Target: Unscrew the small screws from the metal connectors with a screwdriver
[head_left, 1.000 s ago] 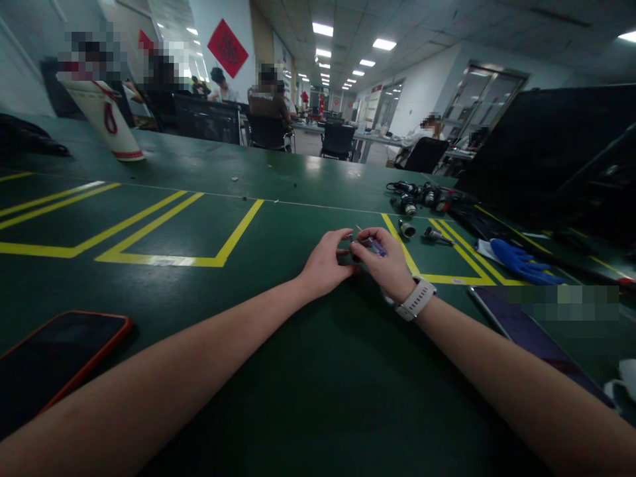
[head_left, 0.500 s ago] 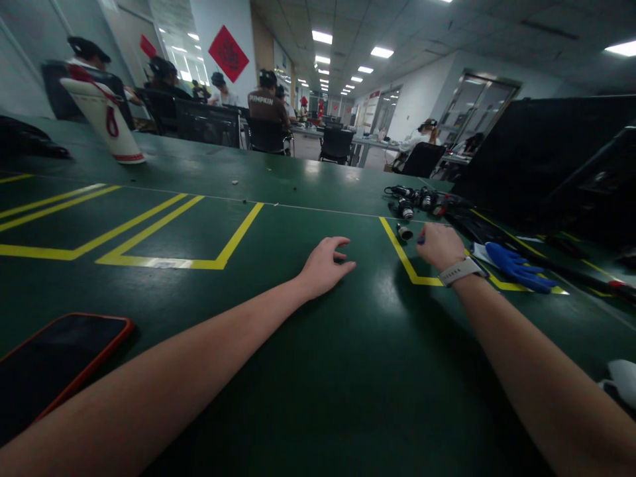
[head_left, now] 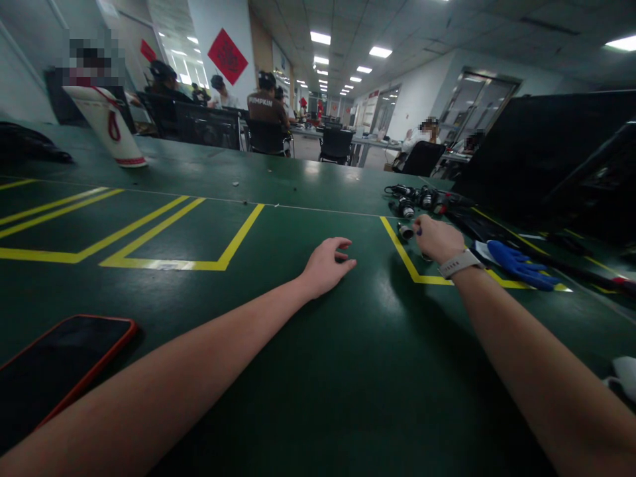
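Observation:
My left hand (head_left: 325, 265) rests on the green table (head_left: 278, 344) with its fingers loosely curled, and I cannot see anything in it. My right hand (head_left: 436, 238), with a white watch (head_left: 460, 263) on the wrist, is closed round a small blue-tipped thing. It sits beside a small metal cylinder (head_left: 405, 231) just inside a yellow-taped box (head_left: 405, 258). A cluster of black connectors and cables (head_left: 417, 197) lies just beyond.
A blue glove (head_left: 517, 264) lies right of my right hand. A phone in a red case (head_left: 54, 361) lies at the near left. A white paper cup (head_left: 112, 126) stands far left. Black monitors (head_left: 551, 152) line the right side. People sit at desks behind.
My right hand left my left hand, carried the small blue-tipped thing to the right and stopped by the metal cylinder. My left hand stayed in place.

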Demonstrator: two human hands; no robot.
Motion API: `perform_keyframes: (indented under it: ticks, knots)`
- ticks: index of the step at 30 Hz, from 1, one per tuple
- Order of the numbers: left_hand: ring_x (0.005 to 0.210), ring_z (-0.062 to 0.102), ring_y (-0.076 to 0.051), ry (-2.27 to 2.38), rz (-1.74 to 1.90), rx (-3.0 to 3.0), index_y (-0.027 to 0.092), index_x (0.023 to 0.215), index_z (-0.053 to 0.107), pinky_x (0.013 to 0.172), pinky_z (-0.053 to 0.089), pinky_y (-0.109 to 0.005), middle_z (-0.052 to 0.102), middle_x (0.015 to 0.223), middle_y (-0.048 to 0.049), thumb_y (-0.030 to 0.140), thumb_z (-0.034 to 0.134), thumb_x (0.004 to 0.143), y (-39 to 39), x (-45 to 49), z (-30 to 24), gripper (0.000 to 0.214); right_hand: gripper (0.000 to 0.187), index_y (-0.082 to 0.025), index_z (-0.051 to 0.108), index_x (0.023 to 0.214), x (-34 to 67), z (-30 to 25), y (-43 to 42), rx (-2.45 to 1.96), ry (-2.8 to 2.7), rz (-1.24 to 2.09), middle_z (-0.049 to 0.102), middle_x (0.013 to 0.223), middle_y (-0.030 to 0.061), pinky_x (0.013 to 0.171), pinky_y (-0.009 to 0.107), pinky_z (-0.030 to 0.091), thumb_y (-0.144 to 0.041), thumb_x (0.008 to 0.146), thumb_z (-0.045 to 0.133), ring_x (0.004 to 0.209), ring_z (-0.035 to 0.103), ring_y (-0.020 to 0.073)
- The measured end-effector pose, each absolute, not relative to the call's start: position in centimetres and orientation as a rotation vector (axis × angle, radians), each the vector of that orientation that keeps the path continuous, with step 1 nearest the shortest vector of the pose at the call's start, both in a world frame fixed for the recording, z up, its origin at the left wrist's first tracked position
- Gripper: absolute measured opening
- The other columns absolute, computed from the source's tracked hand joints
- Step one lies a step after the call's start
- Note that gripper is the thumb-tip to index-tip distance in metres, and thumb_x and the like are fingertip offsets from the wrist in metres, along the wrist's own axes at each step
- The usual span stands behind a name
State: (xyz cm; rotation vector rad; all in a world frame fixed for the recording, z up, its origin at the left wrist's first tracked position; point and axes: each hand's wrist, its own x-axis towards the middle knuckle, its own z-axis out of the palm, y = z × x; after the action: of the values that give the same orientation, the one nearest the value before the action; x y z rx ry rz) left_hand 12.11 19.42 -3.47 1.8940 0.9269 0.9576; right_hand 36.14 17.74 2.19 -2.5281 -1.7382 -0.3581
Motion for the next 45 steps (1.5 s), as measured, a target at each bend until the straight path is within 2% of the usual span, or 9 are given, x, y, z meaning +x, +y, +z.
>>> perform_keyframes:
  ticks: [3, 8, 14, 20, 22, 26, 29, 37, 45]
  knots:
    - [0.093, 0.064, -0.021, 0.910, 0.957, 1.872, 0.014, 0.113, 0.055, 0.073, 0.055, -0.035, 0.058, 0.116, -0.0147, 0.017, 0.066, 0.074, 19.7, 12.1, -3.8, 0.041, 0.034, -0.013, 0.056, 0.109, 36.0, 2.2, 19.4, -2.526, -1.767, -0.338, 0.065, 0.106, 0.0204, 0.071, 0.037, 0.045, -0.030, 0.092, 0.032, 0.097, 0.062, 0.0317]
    - [0.091, 0.064, -0.021, 0.885, 0.962, 1.865, 0.013, 0.112, 0.056, 0.073, 0.055, -0.036, 0.059, 0.114, -0.0151, 0.017, 0.065, 0.075, 20.2, 12.0, -4.2, 0.039, 0.032, -0.006, 0.056, 0.109, 36.0, 1.2, 22.5, -2.561, -1.866, -0.244, 0.064, 0.104, 0.0223, 0.074, 0.037, 0.047, -0.028, 0.087, 0.050, 0.097, 0.062, 0.0308]
    - [0.090, 0.064, -0.021, 0.867, 0.963, 1.867, 0.012, 0.111, 0.057, 0.073, 0.055, -0.036, 0.060, 0.112, -0.0155, 0.016, 0.063, 0.075, 20.4, 12.0, -4.2, 0.037, 0.031, -0.013, 0.055, 0.112, 34.9, 0.8, 23.3, -2.543, -1.967, -0.223, 0.059, 0.111, 0.0083, 0.081, 0.039, 0.051, -0.033, 0.088, 0.054, 0.094, 0.060, 0.0191]
    - [0.084, 0.063, -0.020, 0.889, 0.950, 1.874, 0.008, 0.110, 0.056, 0.062, 0.056, -0.032, 0.062, 0.104, -0.0158, 0.015, 0.057, 0.079, 19.8, 12.3, -3.6, 0.032, 0.019, -0.008, 0.057, 0.101, 29.5, 0.6, 19.6, -2.265, -2.163, -0.263, 0.063, 0.100, 0.0186, 0.077, 0.033, 0.046, -0.016, 0.085, 0.051, 0.093, 0.062, 0.0256]
    - [0.084, 0.063, -0.020, 0.898, 0.960, 1.896, 0.009, 0.107, 0.058, 0.066, 0.056, -0.033, 0.064, 0.100, -0.0139, 0.013, 0.052, 0.081, 19.4, 12.4, -3.3, 0.028, 0.019, -0.010, 0.056, 0.101, 27.1, 0.4, 17.3, -2.123, -2.250, -0.261, 0.063, 0.101, 0.0168, 0.078, 0.032, 0.045, -0.015, 0.084, 0.051, 0.094, 0.061, 0.0252]
    - [0.094, 0.059, -0.021, 0.941, 0.984, 1.986, 0.014, 0.093, 0.064, 0.089, 0.047, -0.041, 0.064, 0.097, -0.0094, 0.008, 0.050, 0.078, 17.8, 11.7, -2.4, 0.021, 0.027, -0.010, 0.054, 0.107, 23.7, 0.4, 12.8, -1.914, -2.351, -0.222, 0.062, 0.103, 0.0144, 0.078, 0.031, 0.045, -0.008, 0.083, 0.043, 0.092, 0.059, 0.0221]
    - [0.091, 0.058, -0.022, 0.973, 0.967, 2.033, 0.015, 0.084, 0.066, 0.089, 0.046, -0.042, 0.063, 0.091, -0.0078, 0.009, 0.048, 0.079, 15.5, 10.4, -2.0, 0.019, 0.028, -0.008, 0.055, 0.106, 22.4, 0.5, 10.3, -1.834, -2.374, -0.169, 0.063, 0.100, 0.0136, 0.079, 0.031, 0.045, -0.006, 0.081, 0.043, 0.090, 0.059, 0.0216]
    - [0.099, 0.058, -0.019, 1.017, 0.891, 1.820, 0.016, 0.101, 0.062, 0.089, 0.049, -0.037, 0.055, 0.105, -0.0079, 0.011, 0.048, 0.079, 7.6, 5.0, -1.9, 0.027, 0.033, -0.010, 0.057, 0.106, 19.2, 0.6, 4.6, -1.540, -2.402, 0.110, 0.062, 0.095, 0.0110, 0.076, 0.034, 0.047, -0.001, 0.078, 0.042, 0.085, 0.056, 0.0212]
    - [0.101, 0.059, -0.018, 1.074, 0.772, 1.742, 0.019, 0.110, 0.060, 0.090, 0.052, -0.035, 0.052, 0.112, -0.0053, 0.011, 0.059, 0.072, 4.2, 1.7, -0.6, 0.038, 0.037, -0.014, 0.055, 0.113, 18.0, -0.3, 2.0, -1.227, -2.282, 0.487, 0.060, 0.107, 0.0102, 0.087, 0.038, 0.046, -0.002, 0.078, 0.050, 0.098, 0.054, 0.0207]
